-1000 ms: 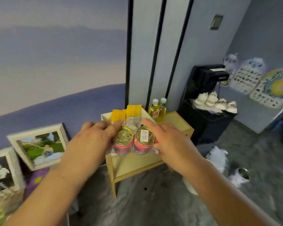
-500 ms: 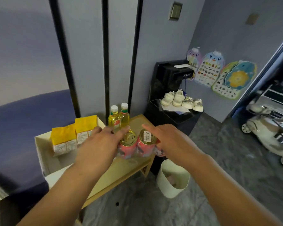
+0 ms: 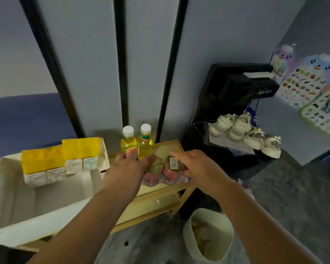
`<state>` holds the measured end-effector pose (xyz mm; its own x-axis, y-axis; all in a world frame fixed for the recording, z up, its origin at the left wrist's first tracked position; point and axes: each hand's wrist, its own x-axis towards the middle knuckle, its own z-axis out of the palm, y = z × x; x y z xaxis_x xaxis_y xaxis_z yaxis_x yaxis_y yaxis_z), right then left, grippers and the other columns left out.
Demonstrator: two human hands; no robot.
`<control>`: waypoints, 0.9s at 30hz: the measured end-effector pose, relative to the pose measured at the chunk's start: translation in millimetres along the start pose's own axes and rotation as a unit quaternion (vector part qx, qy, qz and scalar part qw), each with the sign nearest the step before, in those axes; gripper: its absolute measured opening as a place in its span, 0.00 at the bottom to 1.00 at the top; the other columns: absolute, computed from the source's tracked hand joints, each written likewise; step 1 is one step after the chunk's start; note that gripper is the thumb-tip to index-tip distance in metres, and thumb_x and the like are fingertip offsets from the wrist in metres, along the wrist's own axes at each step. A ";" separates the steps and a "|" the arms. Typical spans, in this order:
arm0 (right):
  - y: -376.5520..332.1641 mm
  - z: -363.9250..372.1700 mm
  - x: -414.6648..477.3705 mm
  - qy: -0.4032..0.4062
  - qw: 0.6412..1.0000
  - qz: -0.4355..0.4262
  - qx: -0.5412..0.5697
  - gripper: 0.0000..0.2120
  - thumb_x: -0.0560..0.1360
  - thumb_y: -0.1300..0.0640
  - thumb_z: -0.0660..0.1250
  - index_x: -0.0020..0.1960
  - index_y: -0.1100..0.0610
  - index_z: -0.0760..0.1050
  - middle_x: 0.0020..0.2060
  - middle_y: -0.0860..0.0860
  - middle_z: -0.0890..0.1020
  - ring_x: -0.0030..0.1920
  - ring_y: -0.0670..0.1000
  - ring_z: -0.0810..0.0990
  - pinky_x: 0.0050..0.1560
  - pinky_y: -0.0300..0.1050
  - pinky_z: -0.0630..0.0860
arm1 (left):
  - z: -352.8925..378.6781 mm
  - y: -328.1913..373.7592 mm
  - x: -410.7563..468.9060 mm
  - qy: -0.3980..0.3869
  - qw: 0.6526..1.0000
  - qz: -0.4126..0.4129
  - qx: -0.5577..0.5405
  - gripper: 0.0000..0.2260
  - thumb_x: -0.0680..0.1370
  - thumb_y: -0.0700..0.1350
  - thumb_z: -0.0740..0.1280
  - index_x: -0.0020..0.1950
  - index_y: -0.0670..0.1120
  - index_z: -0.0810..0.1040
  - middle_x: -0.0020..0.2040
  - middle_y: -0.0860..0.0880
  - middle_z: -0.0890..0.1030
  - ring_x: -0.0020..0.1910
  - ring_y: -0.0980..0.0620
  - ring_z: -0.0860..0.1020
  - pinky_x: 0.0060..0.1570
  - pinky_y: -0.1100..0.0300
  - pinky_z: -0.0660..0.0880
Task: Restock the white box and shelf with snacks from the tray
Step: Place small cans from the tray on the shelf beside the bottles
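The left hand (image 3: 126, 170) and right hand (image 3: 196, 168) hold a pack of red cans (image 3: 163, 171) between them, at the wooden shelf (image 3: 154, 204) top; whether it rests there I cannot tell. The left fingers curl round the pack's 9 o'clock side. The right forefinger lies across the right can's gold lid, the other fingers wrapping the 3 o'clock side. Two yellow bottles (image 3: 136, 142) stand upright at the pack's 12 o'clock. The white box (image 3: 46, 221) sits at 9 o'clock, with yellow packets (image 3: 61, 155) against its far wall.
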<state>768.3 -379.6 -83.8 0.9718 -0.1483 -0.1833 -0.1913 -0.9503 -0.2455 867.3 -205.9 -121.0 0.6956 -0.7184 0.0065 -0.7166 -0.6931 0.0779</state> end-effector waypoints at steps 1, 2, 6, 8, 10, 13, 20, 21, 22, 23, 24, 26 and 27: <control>10.7 3.7 12.7 -0.011 1.000 -0.013 -0.002 0.31 0.76 0.59 0.63 0.74 0.47 0.54 0.66 0.55 0.66 0.66 0.53 0.65 0.65 0.53 0.67 | 9.3 1.8 9.1 -0.006 1.000 -0.019 -0.004 0.28 0.77 0.46 0.61 0.72 0.62 0.52 0.62 0.49 0.68 0.60 0.45 0.67 0.51 0.53 0.73; 20.6 8.2 26.2 -0.020 0.999 -0.025 -0.004 0.31 0.76 0.59 0.63 0.74 0.47 0.54 0.66 0.55 0.66 0.66 0.53 0.65 0.64 0.52 0.67 | 18.4 2.8 17.4 -0.012 0.999 -0.038 -0.004 0.28 0.77 0.45 0.61 0.72 0.62 0.52 0.62 0.49 0.68 0.60 0.45 0.67 0.50 0.54 0.73; 49.5 33.6 77.4 -0.044 0.996 -0.073 -0.009 0.31 0.76 0.61 0.63 0.74 0.47 0.54 0.68 0.53 0.67 0.68 0.53 0.63 0.65 0.50 0.67 | 55.1 0.1 47.5 -0.036 0.995 -0.094 -0.014 0.28 0.78 0.45 0.61 0.72 0.62 0.52 0.60 0.48 0.68 0.60 0.45 0.67 0.49 0.53 0.73; 59.6 48.1 100.8 -0.061 0.995 -0.084 -0.007 0.31 0.76 0.61 0.63 0.74 0.48 0.55 0.68 0.53 0.68 0.68 0.53 0.63 0.66 0.52 0.66 | 75.0 -4.3 59.9 -0.050 0.992 -0.114 -0.034 0.27 0.78 0.45 0.61 0.72 0.62 0.53 0.60 0.48 0.68 0.60 0.44 0.67 0.50 0.52 0.74; 67.8 63.8 120.7 -0.075 0.993 -0.095 -0.008 0.30 0.76 0.62 0.62 0.74 0.48 0.55 0.68 0.54 0.68 0.68 0.53 0.63 0.66 0.52 0.66 | 95.9 -8.2 69.7 -0.062 0.988 -0.131 -0.046 0.27 0.78 0.45 0.60 0.72 0.61 0.54 0.59 0.47 0.69 0.59 0.44 0.67 0.51 0.52 0.74; 76.1 91.0 145.6 -0.081 0.991 -0.106 -0.010 0.29 0.77 0.61 0.61 0.73 0.47 0.55 0.67 0.53 0.68 0.67 0.53 0.63 0.64 0.51 0.67 | 122.4 -18.8 81.1 -0.072 0.985 -0.151 -0.049 0.27 0.78 0.43 0.61 0.72 0.61 0.54 0.60 0.47 0.69 0.59 0.44 0.67 0.53 0.51 0.74; 87.5 130.7 184.5 -0.092 0.990 -0.109 -0.014 0.27 0.77 0.61 0.61 0.72 0.46 0.58 0.66 0.52 0.69 0.66 0.53 0.64 0.61 0.52 0.69 | 153.9 -32.2 99.0 -0.103 0.976 -0.184 -0.060 0.29 0.78 0.39 0.59 0.73 0.61 0.53 0.62 0.46 0.68 0.61 0.43 0.65 0.54 0.51 0.73; 88.9 133.7 188.2 -0.096 0.989 -0.109 -0.015 0.27 0.76 0.62 0.60 0.72 0.46 0.58 0.66 0.52 0.69 0.66 0.53 0.64 0.61 0.52 0.69 | 158.1 -33.4 100.7 -0.106 0.975 -0.185 -0.061 0.29 0.78 0.40 0.59 0.73 0.61 0.53 0.62 0.46 0.68 0.61 0.43 0.65 0.55 0.51 0.73; 90.2 136.6 191.2 -0.099 0.989 -0.110 -0.017 0.28 0.76 0.63 0.60 0.72 0.46 0.58 0.66 0.52 0.69 0.66 0.53 0.64 0.61 0.51 0.69 | 161.8 -34.4 102.5 -0.109 0.975 -0.186 -0.060 0.29 0.78 0.40 0.59 0.73 0.61 0.53 0.62 0.46 0.68 0.61 0.43 0.65 0.55 0.50 0.73; 91.1 139.2 194.0 -0.100 0.989 -0.110 -0.019 0.28 0.76 0.63 0.60 0.72 0.46 0.58 0.66 0.52 0.69 0.66 0.53 0.63 0.61 0.51 0.69 | 164.9 -35.2 104.2 -0.112 0.974 -0.188 -0.059 0.29 0.78 0.40 0.59 0.73 0.61 0.52 0.62 0.46 0.68 0.60 0.43 0.65 0.55 0.51 0.73; 91.9 141.6 195.9 -0.101 0.989 -0.110 -0.019 0.28 0.76 0.63 0.60 0.72 0.46 0.58 0.65 0.52 0.69 0.66 0.53 0.63 0.61 0.52 0.69 | 167.6 -36.0 105.7 -0.116 0.973 -0.191 -0.059 0.29 0.78 0.40 0.59 0.73 0.61 0.52 0.61 0.46 0.68 0.60 0.43 0.65 0.55 0.51 0.73; 92.6 146.2 198.8 -0.099 0.989 -0.111 -0.014 0.27 0.76 0.63 0.60 0.72 0.47 0.59 0.65 0.52 0.69 0.66 0.53 0.64 0.61 0.52 0.69 | 171.3 -37.4 107.7 -0.122 0.971 -0.199 -0.060 0.29 0.78 0.40 0.59 0.73 0.61 0.52 0.61 0.46 0.67 0.60 0.43 0.65 0.55 0.51 0.72; 92.5 148.5 199.9 -0.094 0.989 -0.113 -0.013 0.27 0.76 0.63 0.60 0.71 0.47 0.59 0.64 0.52 0.70 0.65 0.54 0.64 0.60 0.52 0.69 | 172.8 -38.1 107.8 -0.124 0.970 -0.201 -0.058 0.30 0.78 0.40 0.59 0.73 0.61 0.52 0.61 0.46 0.67 0.61 0.43 0.65 0.56 0.52 0.72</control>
<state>924.4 -456.5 -284.5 0.9459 0.1204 -0.3013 0.0343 -0.9605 -0.2762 960.6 -267.1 -295.6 0.8736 -0.3936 -0.2863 -0.3695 -0.9192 0.1363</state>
